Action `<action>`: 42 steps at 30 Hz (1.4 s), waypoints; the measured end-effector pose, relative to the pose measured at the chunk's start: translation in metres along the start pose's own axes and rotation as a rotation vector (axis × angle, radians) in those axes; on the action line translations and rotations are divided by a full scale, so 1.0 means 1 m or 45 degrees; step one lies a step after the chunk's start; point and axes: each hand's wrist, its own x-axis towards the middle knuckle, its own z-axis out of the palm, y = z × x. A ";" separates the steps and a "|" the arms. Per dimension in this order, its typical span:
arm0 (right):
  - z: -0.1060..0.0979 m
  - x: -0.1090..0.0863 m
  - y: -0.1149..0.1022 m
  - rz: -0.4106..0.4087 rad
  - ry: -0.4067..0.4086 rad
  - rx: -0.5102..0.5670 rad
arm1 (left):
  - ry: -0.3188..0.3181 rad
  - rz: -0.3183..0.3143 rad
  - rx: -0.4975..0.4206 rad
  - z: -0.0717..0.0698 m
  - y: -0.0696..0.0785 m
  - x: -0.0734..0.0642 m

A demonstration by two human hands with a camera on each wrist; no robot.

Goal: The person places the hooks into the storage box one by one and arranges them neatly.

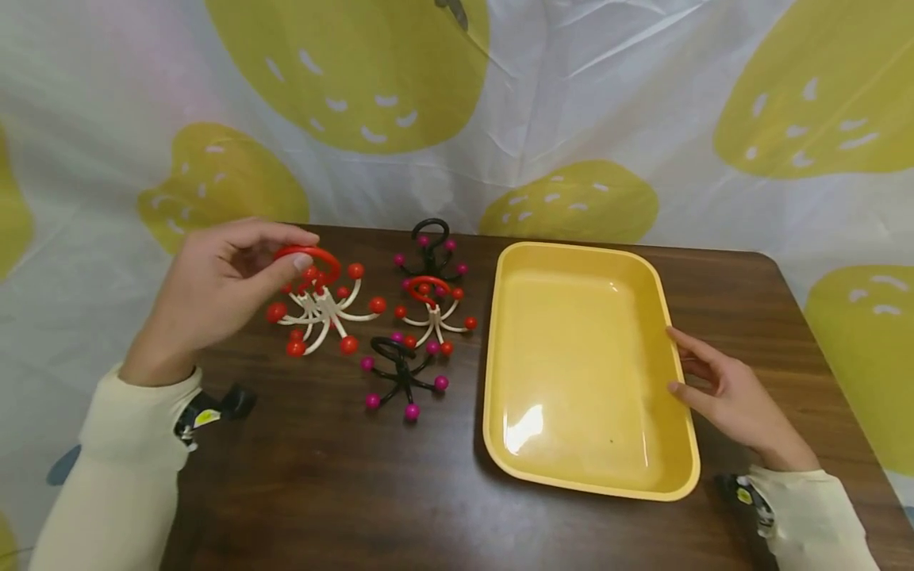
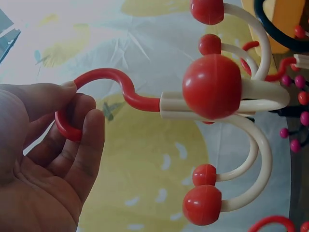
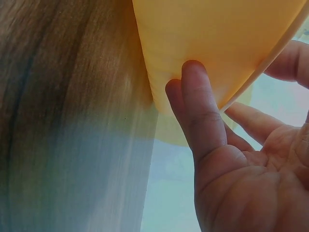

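My left hand (image 1: pixel 193 297) pinches the red hook of a multi-arm hanging hook (image 2: pixel 174 104) by its curve, between thumb and fingers. Its white arms end in red balls and spread away from the hand. In the head view, parts of a similar red-and-white one show behind it. Another red-and-white hanging hook (image 1: pixel 434 319) stands to the right, between two black hanging hooks (image 1: pixel 401 373) with magenta balls. On the other side, my right hand (image 1: pixel 731 396) touches the right side of a yellow tray (image 1: pixel 493 357), its fingers extended against the outer wall (image 3: pixel 207 34).
The tray takes up the middle right of a dark brown wooden table (image 1: pixel 343 492). A white curtain (image 1: pixel 571 95) with yellow fruit prints hangs right behind the table's back edge. Dark wrist straps (image 1: pixel 207 412) sit over both pale sleeves.
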 end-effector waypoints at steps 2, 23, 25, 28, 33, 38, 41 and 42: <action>0.001 0.000 0.000 -0.006 -0.003 0.003 | -0.003 -0.023 -0.009 0.001 0.004 0.004; -0.004 0.006 0.003 0.002 -0.030 0.042 | -0.170 -0.183 -0.270 0.048 0.041 0.049; -0.005 0.006 0.004 0.007 -0.031 0.040 | -0.185 -0.167 -0.291 0.056 0.044 0.054; -0.006 0.006 0.006 0.000 -0.030 0.036 | -0.218 -0.125 -0.323 0.068 0.048 0.061; -0.006 0.005 0.008 -0.023 -0.022 0.053 | -0.266 -0.085 -0.422 0.088 0.053 0.070; -0.008 0.004 0.008 -0.033 -0.015 0.087 | -0.308 -0.087 -0.479 0.110 0.057 0.079; -0.008 0.003 0.007 -0.029 -0.014 0.093 | -0.346 -0.087 -0.507 0.124 0.059 0.084; -0.008 0.003 0.007 -0.028 -0.014 0.094 | -0.357 -0.091 -0.518 0.128 0.060 0.086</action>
